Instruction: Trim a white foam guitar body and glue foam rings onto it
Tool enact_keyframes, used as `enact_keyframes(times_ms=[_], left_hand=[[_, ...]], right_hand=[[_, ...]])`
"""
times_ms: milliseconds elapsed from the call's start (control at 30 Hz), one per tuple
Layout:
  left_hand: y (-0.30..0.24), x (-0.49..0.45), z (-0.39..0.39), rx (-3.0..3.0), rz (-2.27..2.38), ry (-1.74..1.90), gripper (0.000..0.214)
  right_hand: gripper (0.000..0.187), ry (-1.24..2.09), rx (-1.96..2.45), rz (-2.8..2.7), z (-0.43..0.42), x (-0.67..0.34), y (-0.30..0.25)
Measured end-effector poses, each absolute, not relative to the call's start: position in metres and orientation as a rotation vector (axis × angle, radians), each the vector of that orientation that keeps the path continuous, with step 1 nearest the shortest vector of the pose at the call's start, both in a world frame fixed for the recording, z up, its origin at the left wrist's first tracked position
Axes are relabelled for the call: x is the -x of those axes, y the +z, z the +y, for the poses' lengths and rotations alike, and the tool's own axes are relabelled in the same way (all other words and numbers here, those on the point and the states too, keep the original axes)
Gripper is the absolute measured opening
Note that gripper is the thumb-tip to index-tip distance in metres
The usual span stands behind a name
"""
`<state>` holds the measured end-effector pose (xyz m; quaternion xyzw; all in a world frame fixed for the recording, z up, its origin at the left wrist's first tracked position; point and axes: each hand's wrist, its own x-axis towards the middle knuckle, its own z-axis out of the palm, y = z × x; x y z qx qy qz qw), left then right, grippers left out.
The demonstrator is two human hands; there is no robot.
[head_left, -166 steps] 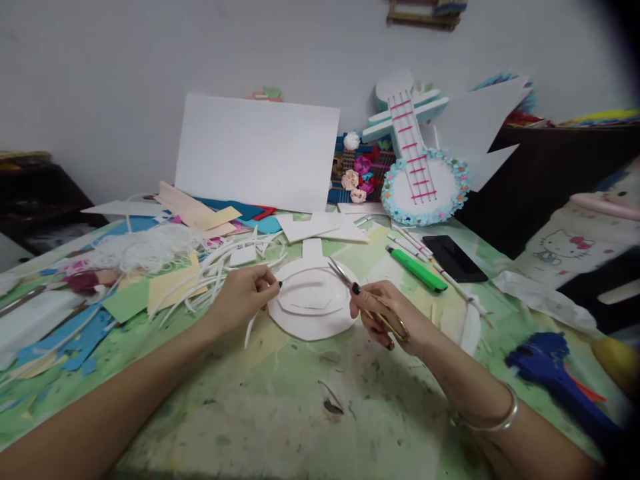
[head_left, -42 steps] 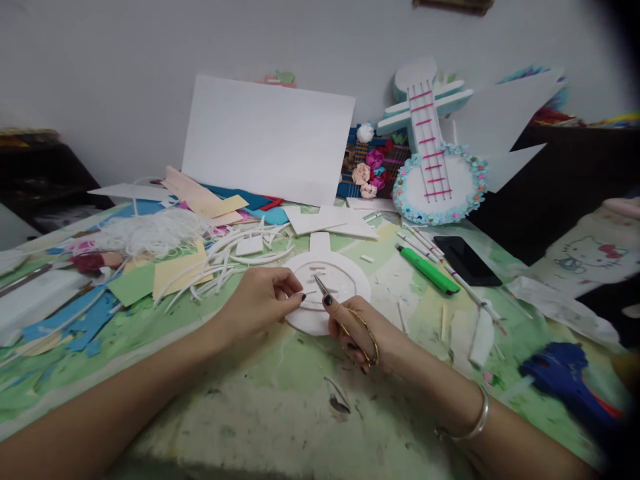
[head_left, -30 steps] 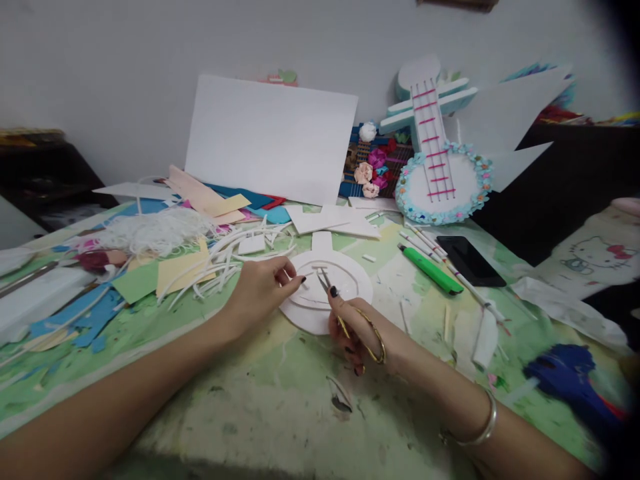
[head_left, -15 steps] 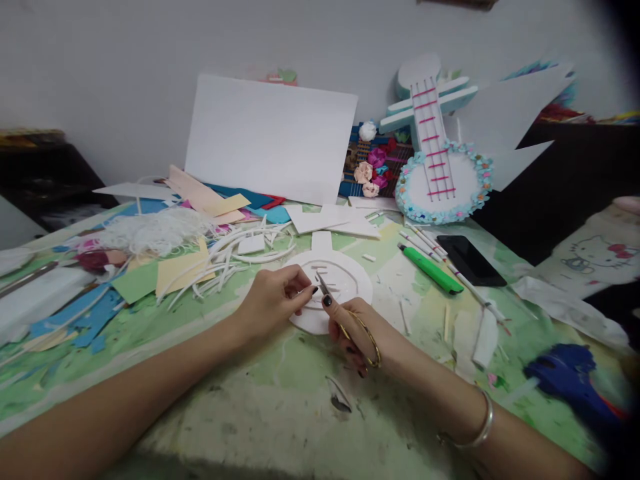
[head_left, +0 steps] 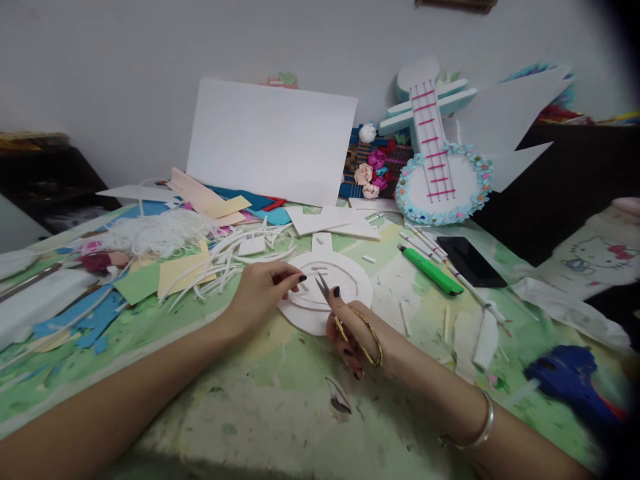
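Note:
A round white foam board cutout (head_left: 345,317) with a short neck lies flat on the table, thin strips forming lines on its face. My right hand (head_left: 353,330) grips gold-handled scissors (head_left: 324,288), their blades slightly apart and pointing up-left over the disc. My left hand (head_left: 265,293) is at the disc's left edge with thumb and forefinger pinched together; whatever lies between them is too small to make out.
A green cutter (head_left: 431,270), a phone (head_left: 471,261) and a blue glue gun (head_left: 570,380) lie to the right. White cords (head_left: 220,267) and paper scraps spread on the left. A decorated guitar model (head_left: 440,160) and a white board (head_left: 270,143) stand behind.
My left hand has drawn back left, away from the scissors. The blades are spread a little more. A small piece now shows on the cutout's neck.

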<state>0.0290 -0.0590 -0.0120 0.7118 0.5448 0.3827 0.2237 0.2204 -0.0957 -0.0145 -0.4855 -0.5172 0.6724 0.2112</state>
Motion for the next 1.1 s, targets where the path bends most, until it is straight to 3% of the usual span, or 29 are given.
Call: enact_keyframes(times_ms=[333, 800, 1100], left_hand=[[-0.01, -0.044, -0.07, -2.0, 1.424, 1.119, 0.011], [-0.016, -0.04, -0.057, -2.009, 1.382, 1.122, 0.011], [-0.025, -0.027, -0.005, -2.259, 1.475, 1.023, 0.01]], right_hand=[[0.062, 1.854, 1.359, -1.491, -0.098, -0.217, -0.009], [0.056, 1.779, 1.4, -1.439, -0.094, -0.225, -0.013], [0.05, 1.477, 1.201, -1.144, -0.073, -0.258, -0.002]])
